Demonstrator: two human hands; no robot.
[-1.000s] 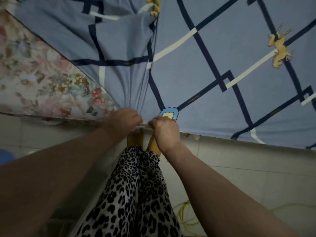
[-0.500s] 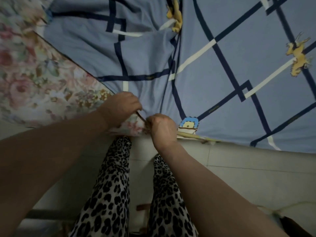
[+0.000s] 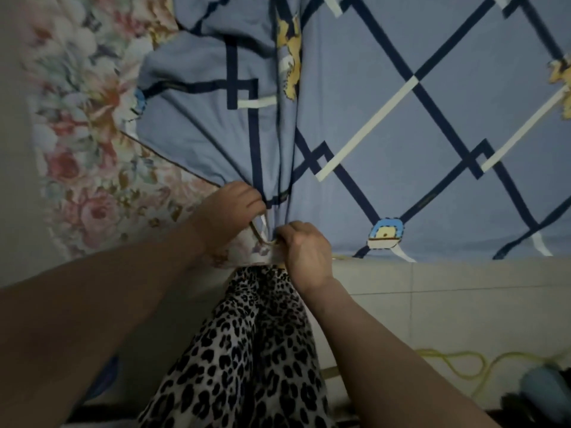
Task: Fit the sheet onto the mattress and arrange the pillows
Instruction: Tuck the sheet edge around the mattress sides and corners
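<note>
Gripping blue sheet (image 3: 386, 143) edge: left hand (image 3: 230, 211) and right hand (image 3: 304, 250) both fisted, over floral mattress (image 3: 92, 168).

Sheet (image 3: 401, 186) (top, right) and mattress (image 3: 86, 125) run off-frame.

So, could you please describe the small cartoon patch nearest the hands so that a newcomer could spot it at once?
Start from the blue sheet with its dark diamond lines, and follow its near edge to the right of the right hand. There sits the cartoon patch: blue-topped with a yellow centre, unlike the all-yellow figures further up the sheet.
</note>
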